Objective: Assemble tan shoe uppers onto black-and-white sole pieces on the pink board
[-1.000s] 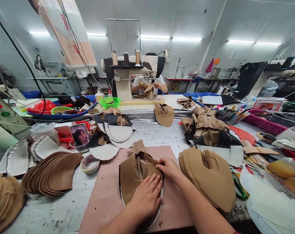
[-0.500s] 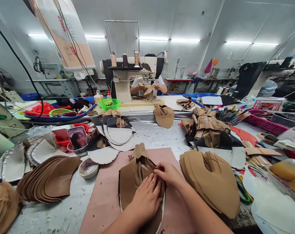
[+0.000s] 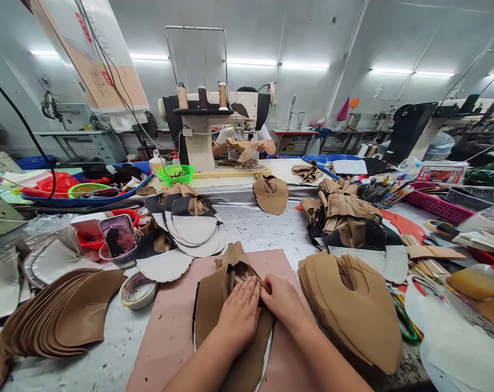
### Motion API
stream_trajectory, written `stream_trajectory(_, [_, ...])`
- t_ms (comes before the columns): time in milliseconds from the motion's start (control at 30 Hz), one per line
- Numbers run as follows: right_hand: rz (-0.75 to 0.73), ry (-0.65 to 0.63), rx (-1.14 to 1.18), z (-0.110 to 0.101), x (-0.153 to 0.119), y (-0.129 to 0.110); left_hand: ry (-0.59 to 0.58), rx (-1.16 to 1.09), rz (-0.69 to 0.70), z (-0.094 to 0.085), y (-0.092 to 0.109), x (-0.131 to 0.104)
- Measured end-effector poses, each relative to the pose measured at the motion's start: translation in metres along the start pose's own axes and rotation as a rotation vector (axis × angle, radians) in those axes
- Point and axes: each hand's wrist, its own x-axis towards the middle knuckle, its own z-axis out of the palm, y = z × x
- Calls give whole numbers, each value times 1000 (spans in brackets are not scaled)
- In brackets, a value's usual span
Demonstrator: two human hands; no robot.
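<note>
A brown shoe-upper piece (image 3: 209, 310) with a dark and white edge lies on the pink mat (image 3: 157, 337). My left hand (image 3: 241, 310) lies on its middle, fingers stretched out and palm down. Beside it, my right hand (image 3: 283, 302) has its fingers curled in a pinch on the piece's right edge, close to my left fingertips. Right of the mat is a stack of tan pieces (image 3: 353, 316). A fanned stack of brown pieces (image 3: 63, 316) and a roll of tape (image 3: 139, 290) are on the left.
Black-and-white pieces (image 3: 193, 226) and a phone (image 3: 118, 237) stand back left. Bundled brown pieces (image 3: 340, 212) and green-handled scissors (image 3: 408, 324) are at right. Behind a sewing machine (image 3: 202, 136), another person's hands hold a tan piece (image 3: 242, 148).
My left hand has slid slightly up and left along the piece, its fingers now nearer the upper opening. The camera view has shifted a little. The other person's tan piece has turned.
</note>
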Motion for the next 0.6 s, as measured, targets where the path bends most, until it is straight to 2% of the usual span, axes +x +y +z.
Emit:
stream_trajectory(233, [36,-28,-96,0,-5,-1,-83,11,111,-4,-5,6])
stream_trajectory(467, [41,-76,-238,1,-14,2,-103,-38,188,-10,-10,18])
stream_trajectory(533, [14,-68,-242,-4,-14,1,-92,-50,196,-10,-9,21])
stream_trajectory(600, [-77,-12,-200,-9,-6,1,-71,-57,189,-9,-8,22])
